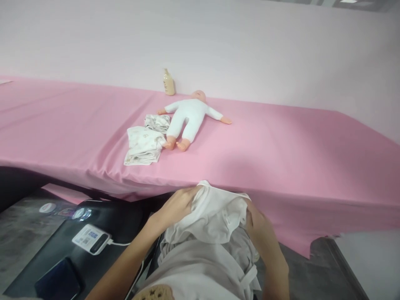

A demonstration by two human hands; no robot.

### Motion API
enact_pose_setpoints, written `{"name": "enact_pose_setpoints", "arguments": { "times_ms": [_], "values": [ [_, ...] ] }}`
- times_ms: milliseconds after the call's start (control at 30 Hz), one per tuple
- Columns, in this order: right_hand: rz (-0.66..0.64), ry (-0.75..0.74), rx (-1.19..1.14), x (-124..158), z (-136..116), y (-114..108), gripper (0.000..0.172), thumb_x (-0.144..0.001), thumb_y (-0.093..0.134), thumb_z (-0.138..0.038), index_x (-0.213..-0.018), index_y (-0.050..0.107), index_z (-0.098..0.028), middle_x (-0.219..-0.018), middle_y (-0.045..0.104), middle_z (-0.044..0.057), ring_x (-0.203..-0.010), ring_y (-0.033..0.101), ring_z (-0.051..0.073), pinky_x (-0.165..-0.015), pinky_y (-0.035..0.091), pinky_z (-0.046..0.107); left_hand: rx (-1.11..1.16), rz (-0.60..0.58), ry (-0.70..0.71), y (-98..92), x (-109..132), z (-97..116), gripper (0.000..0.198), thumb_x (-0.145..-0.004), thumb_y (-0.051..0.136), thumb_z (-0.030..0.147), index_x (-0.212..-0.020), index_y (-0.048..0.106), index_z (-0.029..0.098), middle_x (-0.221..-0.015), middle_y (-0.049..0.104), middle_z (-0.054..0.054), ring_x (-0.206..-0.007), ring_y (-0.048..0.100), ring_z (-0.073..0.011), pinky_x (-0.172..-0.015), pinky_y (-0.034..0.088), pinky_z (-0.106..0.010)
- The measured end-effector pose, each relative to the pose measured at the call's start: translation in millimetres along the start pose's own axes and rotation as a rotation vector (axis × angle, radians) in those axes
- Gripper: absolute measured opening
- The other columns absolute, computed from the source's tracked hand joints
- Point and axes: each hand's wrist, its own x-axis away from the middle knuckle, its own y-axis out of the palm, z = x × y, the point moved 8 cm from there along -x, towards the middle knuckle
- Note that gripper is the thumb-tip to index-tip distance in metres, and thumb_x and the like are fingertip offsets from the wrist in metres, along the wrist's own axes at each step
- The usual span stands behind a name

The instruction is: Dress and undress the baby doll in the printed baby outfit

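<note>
Both of my hands grip a small white garment [215, 214] just below the front edge of the pink-covered table [281, 150]. My left hand [176, 206] is closed on its left side. On the right side my right hand [261, 229] is closed on the cloth too. More pale cloth [206, 266] bunches under the garment, near my lap. Farther back on the table lies a baby doll [187, 116] in a white suit, face up. Folded white baby clothes [145, 143] lie just left of the doll's legs.
A small cream bottle [168, 82] stands by the wall behind the doll. At lower left a dark surface holds a white device with a cable [91, 239], a dark phone [59, 281] and round stickers [65, 211]. A pale pink wall rises behind the table.
</note>
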Motion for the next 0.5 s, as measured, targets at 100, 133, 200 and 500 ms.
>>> {"name": "enact_pose_setpoints", "arguments": {
  "times_ms": [100,133,200,500],
  "values": [
    [0.055,0.005,0.113,-6,7,-2,0.039,-0.087,0.033,-0.015,-0.108,0.067,-0.015,-0.075,0.070,0.004,-0.061,0.063,0.017,-0.052,0.043,0.025,-0.158,0.119,0.181,4.8,-1,2,0.038,-0.087,0.039,0.002,-0.116,0.060,0.013,-0.106,0.069,-0.012,-0.100,0.066,-0.0218,-0.086,0.055,-0.035],
    [0.046,0.011,0.122,-7,9,-2,0.037,-0.087,0.036,-0.017,-0.106,0.068,-0.016,-0.076,0.071,0.004,-0.062,0.064,0.017,-0.052,0.044,0.025,-0.222,0.165,0.247,4.9,-1,4,0.032,-0.089,0.040,0.004,-0.111,0.062,0.012,-0.104,0.069,-0.014,-0.102,0.066,-0.0225,-0.088,0.054,-0.037],
    [0.000,0.008,0.080,-8,12,-5,0.035,-0.088,0.039,-0.019,-0.106,0.069,-0.019,-0.082,0.073,0.003,-0.068,0.067,0.017,-0.056,0.047,0.025,-0.311,0.210,0.332,3.9,-1,5,0.026,-0.092,0.041,0.009,-0.101,0.065,0.011,-0.098,0.070,-0.014,-0.098,0.066,-0.0223,-0.087,0.054,-0.037],
    [0.193,-0.236,-0.539,14,-9,-59,0.021,-0.086,0.053,-0.025,-0.085,0.074,-0.023,-0.104,0.069,0.008,-0.099,0.066,0.024,-0.075,0.057,0.033,0.145,-0.121,0.266,-29.4,0,26,0.021,-0.081,0.050,0.016,-0.071,0.068,0.017,-0.089,0.064,-0.005,-0.078,0.061,-0.0123,-0.072,0.047,-0.023]
  ]
}}
